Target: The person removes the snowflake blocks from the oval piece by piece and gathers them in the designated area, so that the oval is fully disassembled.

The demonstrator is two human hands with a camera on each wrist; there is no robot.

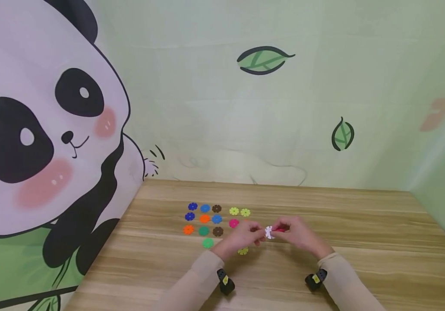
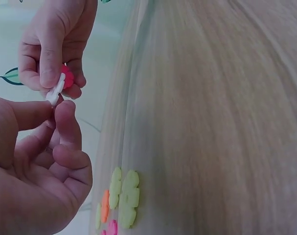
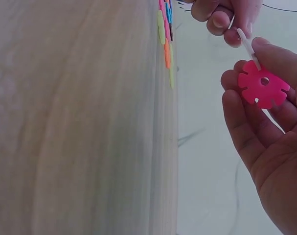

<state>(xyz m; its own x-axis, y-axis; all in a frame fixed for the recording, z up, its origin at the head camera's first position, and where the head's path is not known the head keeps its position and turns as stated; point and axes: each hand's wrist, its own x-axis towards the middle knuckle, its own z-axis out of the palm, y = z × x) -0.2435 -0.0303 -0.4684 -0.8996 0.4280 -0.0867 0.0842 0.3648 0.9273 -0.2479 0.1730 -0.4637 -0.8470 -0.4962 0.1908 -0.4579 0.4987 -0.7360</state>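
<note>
Both hands meet over the wooden table around a white notched snowflake disc [image 1: 268, 232] and a pink snowflake disc [image 3: 270, 93]. My left hand [image 1: 245, 235] pinches the white disc's edge between thumb and fingertips. My right hand [image 1: 296, 233] holds the pink disc against its curled fingers, its thumb lying by the white disc. In the right wrist view, the white disc stands edge-on at one rim notch of the pink one, and the two meet there. A thin white edge shows between the right fingers below the pink disc.
Loose snowflake discs lie flat left of the hands: dark blue [image 1: 193, 206], brown [image 1: 216, 208], orange [image 1: 188, 230], green [image 1: 203, 231], yellow [image 1: 234, 211] and pink [image 1: 233, 223]. The left hand partly covers some. A panda-printed backdrop [image 1: 191, 108] stands behind the table [image 1: 381, 233].
</note>
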